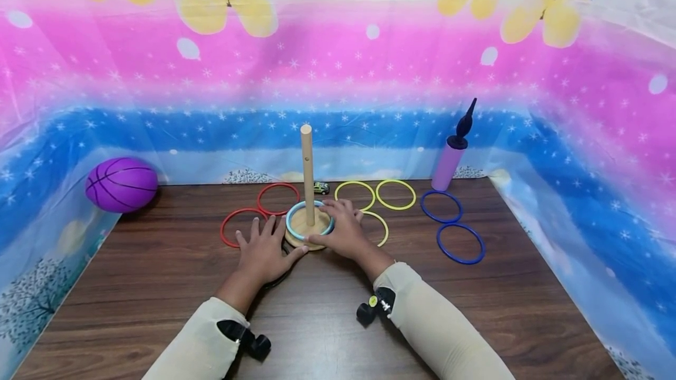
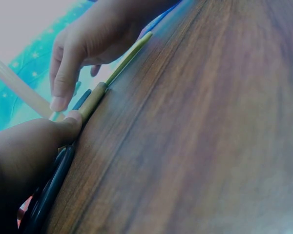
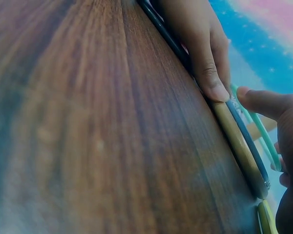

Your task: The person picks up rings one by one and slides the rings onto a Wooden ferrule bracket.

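Observation:
A wooden peg [image 1: 308, 175] stands upright on a round wooden base [image 3: 234, 139]. Around the peg is a light blue ring [image 1: 288, 220], which my right hand [image 1: 345, 230] grips at its right side with thumb and fingers. In the right wrist view this ring looks pale green and is raised slightly above a darker ring [image 3: 249, 141] lying on the base. My left hand [image 1: 262, 254] is spread flat beside the base, its thumb touching the base's near edge. Beneath that hand a black ring [image 2: 51, 192] is partly hidden.
Red rings [image 1: 227, 226] lie left of the base, yellow rings [image 1: 396, 209] and blue rings [image 1: 460, 261] to its right. A small toy car [image 1: 321, 187] sits behind the peg. At the back stand a purple ball [image 1: 122, 185] and a purple hand pump [image 1: 449, 163].

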Tool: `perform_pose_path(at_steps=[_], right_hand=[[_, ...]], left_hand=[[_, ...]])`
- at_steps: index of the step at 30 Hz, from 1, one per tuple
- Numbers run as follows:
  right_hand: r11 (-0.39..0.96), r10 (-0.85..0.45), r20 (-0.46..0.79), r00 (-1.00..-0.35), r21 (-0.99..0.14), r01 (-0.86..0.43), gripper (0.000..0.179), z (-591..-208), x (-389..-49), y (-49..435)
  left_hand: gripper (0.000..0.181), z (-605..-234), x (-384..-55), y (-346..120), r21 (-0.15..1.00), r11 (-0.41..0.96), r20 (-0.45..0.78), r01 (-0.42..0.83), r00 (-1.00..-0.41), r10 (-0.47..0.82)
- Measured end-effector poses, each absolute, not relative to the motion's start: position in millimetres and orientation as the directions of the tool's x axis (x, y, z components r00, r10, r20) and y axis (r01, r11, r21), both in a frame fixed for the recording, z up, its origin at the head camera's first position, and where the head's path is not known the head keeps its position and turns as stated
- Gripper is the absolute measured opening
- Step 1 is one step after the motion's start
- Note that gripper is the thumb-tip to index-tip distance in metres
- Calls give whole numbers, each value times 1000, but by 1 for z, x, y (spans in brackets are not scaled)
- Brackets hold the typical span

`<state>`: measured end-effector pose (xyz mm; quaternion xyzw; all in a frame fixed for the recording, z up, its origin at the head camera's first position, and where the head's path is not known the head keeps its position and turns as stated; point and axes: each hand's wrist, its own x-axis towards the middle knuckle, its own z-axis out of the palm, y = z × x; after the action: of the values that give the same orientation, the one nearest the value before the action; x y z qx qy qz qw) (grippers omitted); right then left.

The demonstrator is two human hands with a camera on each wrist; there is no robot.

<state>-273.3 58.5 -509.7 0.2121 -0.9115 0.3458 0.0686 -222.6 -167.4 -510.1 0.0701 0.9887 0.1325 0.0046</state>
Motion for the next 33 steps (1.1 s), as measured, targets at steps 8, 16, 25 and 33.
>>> perform_pose_path(at_steps=[8,16,25,33], right_hand=[[681,-339,264,-903,-593,-429,80,-512,-274,60],[675,-339,254,-906,-605,-422,80,-511,-275,60],[675,-348,243,-905,-605,-422,79,-511,-276,60],[686,-354,211,-911,-604,-406,80,-511,-275,61]], left_hand=[[99,-511,-223,-167,264,954,10,140,-990,143],[98,-511,-222,-167,270,953,18,136,-991,136],[98,-512,-223,-167,275,952,27,138,-990,136],[98,-513,-222,-167,273,952,26,141,-990,139]])
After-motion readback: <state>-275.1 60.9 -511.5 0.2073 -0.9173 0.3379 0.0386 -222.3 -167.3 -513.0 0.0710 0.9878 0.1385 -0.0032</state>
